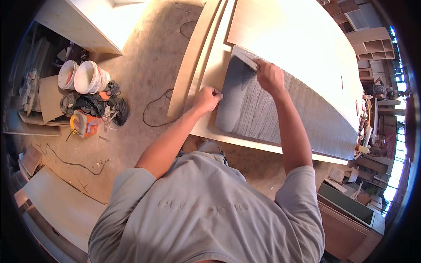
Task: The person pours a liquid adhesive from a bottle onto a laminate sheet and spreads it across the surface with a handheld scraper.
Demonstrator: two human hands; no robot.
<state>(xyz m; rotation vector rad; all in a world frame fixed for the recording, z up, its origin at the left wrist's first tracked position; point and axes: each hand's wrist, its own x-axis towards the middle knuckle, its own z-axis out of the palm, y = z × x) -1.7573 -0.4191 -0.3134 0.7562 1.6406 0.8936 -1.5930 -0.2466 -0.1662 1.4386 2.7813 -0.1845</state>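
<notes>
A grey wood-grain laminate sheet (280, 114) lies on a pale plywood board (210, 70) that rests across a workbench. My left hand (207, 98) is closed in a pinch at the sheet's near left edge. My right hand (268, 75) grips the sheet's far corner, where the sheet meets a second pale board (298, 39) lying over it. Both forearms reach up from the lower edge over my grey T-shirt.
Two white buckets (85, 76), dark rags and an orange power tool (83, 123) sit on the dusty floor at left, with a black cable (153, 109) trailing toward the bench. Plywood panels (61, 201) lean at lower left. Cabinets and clutter stand at right.
</notes>
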